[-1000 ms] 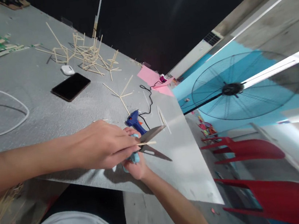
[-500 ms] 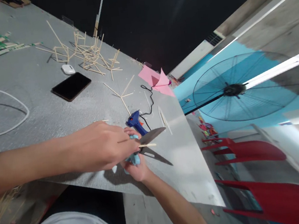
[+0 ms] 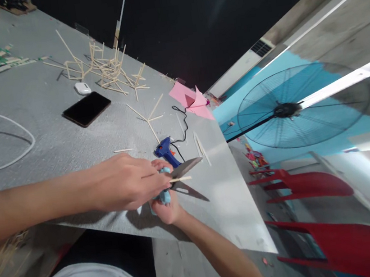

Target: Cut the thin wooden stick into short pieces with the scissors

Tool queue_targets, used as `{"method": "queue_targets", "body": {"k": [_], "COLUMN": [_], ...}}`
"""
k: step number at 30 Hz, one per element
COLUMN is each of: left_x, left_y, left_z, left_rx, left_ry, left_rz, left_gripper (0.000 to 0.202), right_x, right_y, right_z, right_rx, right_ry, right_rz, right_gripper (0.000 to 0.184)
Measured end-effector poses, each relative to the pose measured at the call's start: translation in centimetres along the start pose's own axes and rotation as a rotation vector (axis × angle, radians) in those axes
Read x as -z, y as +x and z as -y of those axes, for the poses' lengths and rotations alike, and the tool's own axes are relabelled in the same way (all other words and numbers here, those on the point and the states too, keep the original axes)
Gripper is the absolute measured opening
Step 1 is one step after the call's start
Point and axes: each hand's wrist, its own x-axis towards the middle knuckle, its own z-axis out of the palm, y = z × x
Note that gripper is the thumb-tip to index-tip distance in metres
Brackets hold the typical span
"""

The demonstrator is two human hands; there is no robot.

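My right hand [image 3: 167,209] grips the light-blue handles of a pair of scissors [image 3: 186,168], its fingers partly hidden behind my left hand. The blades stand apart, pointing right. My left hand [image 3: 132,181] is closed on a thin wooden stick [image 3: 184,178], whose short end sticks out between the blades. Most of that stick is hidden by the fingers. Just beyond the scissors lies a blue hot glue gun [image 3: 168,152] with a black cord. Its nozzle is near a joined piece of branching sticks [image 3: 149,119] lying flat.
Farther back on the grey table [image 3: 43,98] are a stick framework [image 3: 111,71], a phone [image 3: 87,109], a white earbud case [image 3: 82,88] and pink paper [image 3: 186,97]. A white cable [image 3: 33,140] loops at left. Red chairs [image 3: 314,185] and a large fan [image 3: 286,110] stand right.
The scissor blades have drawn slightly closer together around the stick. The view has shifted a little, and a short stick beyond my left wrist now shows more fully.
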Motion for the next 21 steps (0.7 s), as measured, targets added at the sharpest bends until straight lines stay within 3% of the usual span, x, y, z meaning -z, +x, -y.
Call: {"method": "queue_targets", "body": {"k": [3,7,15,21], "left_x": [-0.3,0.0,0.0,0.4], "left_y": [0.4,0.8,0.4,0.2], "left_z": [-0.4,-0.5,0.1,0.5], "left_rx": [0.113,0.187,0.046,-0.071], "left_ry": [-0.158,-0.301,-0.174,-0.081], "left_rz": [-0.071,-0.108,-0.138,-0.102], "left_gripper": [0.029,0.033,0.033,0.026], "right_x": [-0.3,-0.3,-0.1,-0.1], "right_y": [0.5,0.7,0.6,1.0], "right_z": [0.3,0.9,1.6,2.2], "right_rx": [0.127,0.079,0.080,0.090], "right_ry": [0.104,0.098,0.209,0.130], "right_rz": [-0.072,-0.055,0.001,-0.024], "right_gripper": [0.066,0.068,0.072,0.073]}}
